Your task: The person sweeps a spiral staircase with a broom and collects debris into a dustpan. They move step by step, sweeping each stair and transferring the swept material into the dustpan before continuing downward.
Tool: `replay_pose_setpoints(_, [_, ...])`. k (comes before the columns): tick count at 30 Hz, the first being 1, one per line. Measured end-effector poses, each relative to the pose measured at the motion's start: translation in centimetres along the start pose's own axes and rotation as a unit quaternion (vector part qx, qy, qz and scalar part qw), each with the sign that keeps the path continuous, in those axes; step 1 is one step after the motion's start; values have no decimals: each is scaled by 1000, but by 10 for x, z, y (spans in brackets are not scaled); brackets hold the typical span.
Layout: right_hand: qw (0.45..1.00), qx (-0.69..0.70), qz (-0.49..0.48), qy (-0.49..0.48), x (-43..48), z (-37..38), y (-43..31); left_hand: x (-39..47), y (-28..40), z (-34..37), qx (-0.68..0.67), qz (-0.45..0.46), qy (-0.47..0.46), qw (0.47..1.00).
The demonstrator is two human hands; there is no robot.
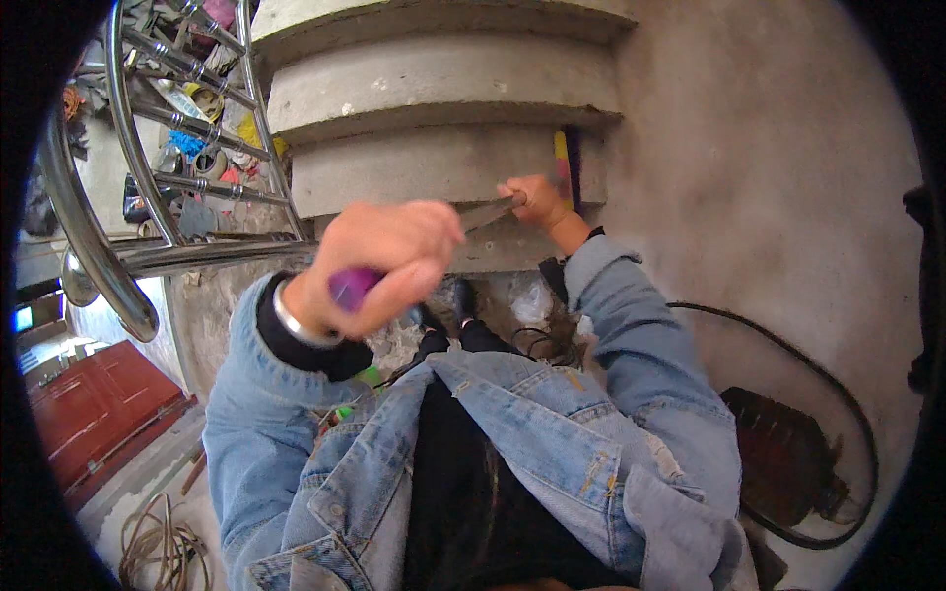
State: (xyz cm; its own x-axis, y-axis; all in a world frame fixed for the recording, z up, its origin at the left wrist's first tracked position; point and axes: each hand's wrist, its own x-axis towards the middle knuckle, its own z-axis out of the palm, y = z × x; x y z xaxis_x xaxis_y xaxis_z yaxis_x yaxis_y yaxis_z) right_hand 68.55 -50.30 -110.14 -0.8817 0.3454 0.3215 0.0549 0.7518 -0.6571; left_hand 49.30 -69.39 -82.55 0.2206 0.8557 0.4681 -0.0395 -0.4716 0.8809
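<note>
My left hand (388, 255), blurred, is closed around a purple handle (355, 288) whose rounded end sticks out near the thumb. From its far side a thin grey strip or blade (482, 213) runs across to my right hand (545, 210). The fingers of my right hand are closed on a dark, narrow end of a thin piece. Whether the two hands grip one tool or two cannot be made out. Just behind my right hand, a tool with a yellow and red handle (562, 159) lies on a concrete step (414, 162), beside a dark purple strip.
Concrete stairs (443, 77) rise ahead, with a plastered wall (739, 185) at the right. A stainless steel railing (214, 255) stands left, cluttered items beyond it. A black cable (798, 354) loops around a dark container (783, 451). Coiled cord (162, 543) lies lower left.
</note>
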Motion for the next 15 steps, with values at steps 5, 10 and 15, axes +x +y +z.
replay_pose_setpoints(5, [997,8,-30,-70,-12,-33,-5,-2,18,-6,-52,3,17,999])
replay_pose_setpoints(10, [998,-25,53,-12,15,-30,20,16,-39,-7,13,-2,58,998])
replay_pose_setpoints(15, [991,-20,-47,-126,29,-1,4,-10,6,5,25,9,89,996])
